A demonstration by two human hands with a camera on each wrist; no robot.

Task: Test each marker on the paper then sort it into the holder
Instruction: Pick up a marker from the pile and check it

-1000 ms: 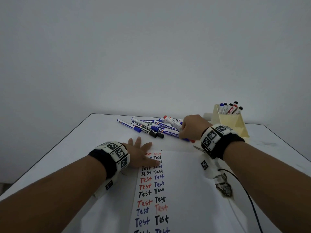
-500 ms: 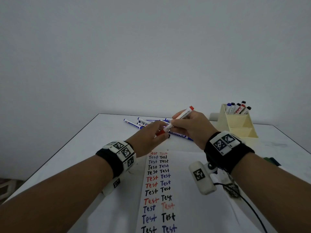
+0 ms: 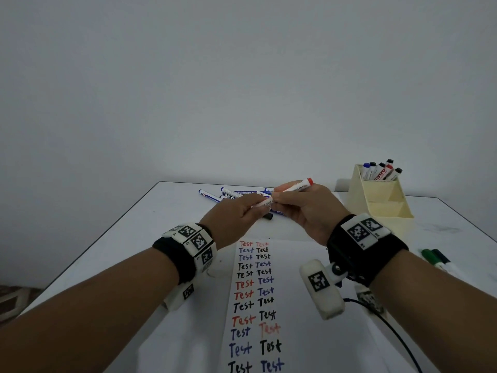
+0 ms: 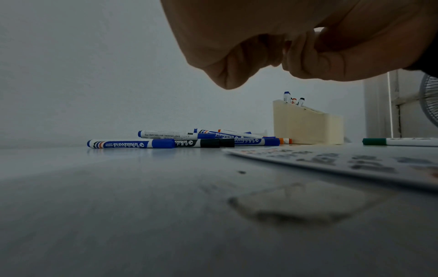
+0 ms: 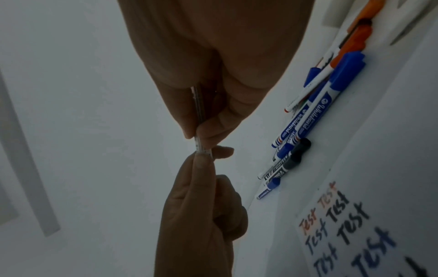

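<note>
A white marker [image 3: 291, 191] with a red end is seen. Beside the cream holder [image 3: 382, 200], blue and black caps [image 4: 163, 143] are seen. Red, blue and black words are written on the white paper [image 3: 295, 332].

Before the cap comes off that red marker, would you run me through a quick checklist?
1. Right hand grips the red marker: ok.
2. Left hand pinches its other end: ok.
3. Cap still on: cannot tell, the fingers hide that end.
4. Paper below has blank space: ok.
5. Holder has free compartments: ok.
6. Marker pile clear of the paper: ok.
</note>
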